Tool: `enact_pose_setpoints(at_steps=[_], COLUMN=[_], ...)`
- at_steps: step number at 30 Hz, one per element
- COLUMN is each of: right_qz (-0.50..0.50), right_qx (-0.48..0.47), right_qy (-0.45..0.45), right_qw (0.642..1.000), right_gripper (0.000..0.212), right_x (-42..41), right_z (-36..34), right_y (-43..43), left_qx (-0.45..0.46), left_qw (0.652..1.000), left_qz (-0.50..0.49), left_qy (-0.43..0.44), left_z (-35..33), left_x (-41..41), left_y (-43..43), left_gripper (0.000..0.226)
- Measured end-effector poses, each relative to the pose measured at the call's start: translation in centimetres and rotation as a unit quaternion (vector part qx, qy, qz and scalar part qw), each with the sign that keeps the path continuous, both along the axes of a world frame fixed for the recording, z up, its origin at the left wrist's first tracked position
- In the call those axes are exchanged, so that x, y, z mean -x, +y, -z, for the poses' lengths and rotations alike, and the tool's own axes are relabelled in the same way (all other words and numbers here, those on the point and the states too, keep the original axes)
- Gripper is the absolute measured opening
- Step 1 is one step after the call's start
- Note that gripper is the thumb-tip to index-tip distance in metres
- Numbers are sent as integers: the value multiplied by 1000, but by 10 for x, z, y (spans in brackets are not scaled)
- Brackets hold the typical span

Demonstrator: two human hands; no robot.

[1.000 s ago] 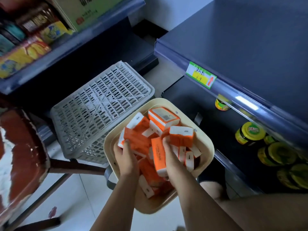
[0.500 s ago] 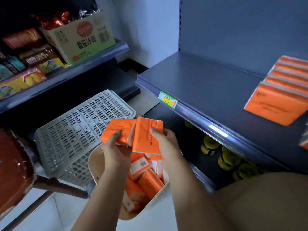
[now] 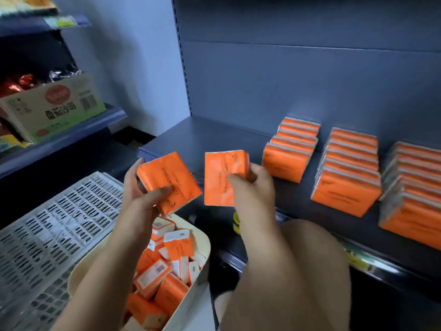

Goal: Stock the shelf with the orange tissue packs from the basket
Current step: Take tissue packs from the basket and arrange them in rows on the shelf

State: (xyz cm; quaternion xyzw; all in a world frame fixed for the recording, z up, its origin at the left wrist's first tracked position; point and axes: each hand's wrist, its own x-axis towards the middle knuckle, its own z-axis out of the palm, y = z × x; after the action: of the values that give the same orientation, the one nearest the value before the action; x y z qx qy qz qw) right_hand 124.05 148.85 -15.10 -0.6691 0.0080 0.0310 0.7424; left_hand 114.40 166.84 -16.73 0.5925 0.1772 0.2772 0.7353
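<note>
While your left hand and right hand each grip an orange pack, bare shelf lies just ahead — right hand nearer the stocked rows.

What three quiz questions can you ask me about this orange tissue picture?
1. True or false: the left hand holds nothing.
2. How many rows of packs stand on the shelf? A two, B three, C six.
3. Fill the gap: the spare packs lie in the cream ___.
Key: 1 false, it grips a tissue pack. 2 B. 3 basket.
</note>
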Motion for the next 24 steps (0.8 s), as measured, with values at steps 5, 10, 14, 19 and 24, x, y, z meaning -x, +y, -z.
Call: enact_pose_setpoints(at_steps=[5, 10, 14, 19, 24], right_qz=[-4, 31, 16, 27, 58], right_qx=[160, 236, 370, 469, 533], right_qy=[-180, -242, -304, -334, -323], right_qw=[971, 940, 878, 817, 780], right_gripper=[36, 43, 40, 47, 43], right_x=[-20, -59, -77, -87, -94], right_z=[-29, -51, -54, -27, -18], right_y=[-78, -115, -126, -134, -141], left_qx=[-57, -177, -295, -363, -466], left_qw=[998, 984, 955, 930, 885], left_qz=[22, 7, -3, -54, -23], left_qy=[-1, -13, -30, -26, 8], left_z=[-23, -35, -41, -30, -34], left_x=[-32, -66, -77, -84, -96], left_y=[-33, -80, -114, -130, -130], left_gripper=[50, 51, 57, 52, 49])
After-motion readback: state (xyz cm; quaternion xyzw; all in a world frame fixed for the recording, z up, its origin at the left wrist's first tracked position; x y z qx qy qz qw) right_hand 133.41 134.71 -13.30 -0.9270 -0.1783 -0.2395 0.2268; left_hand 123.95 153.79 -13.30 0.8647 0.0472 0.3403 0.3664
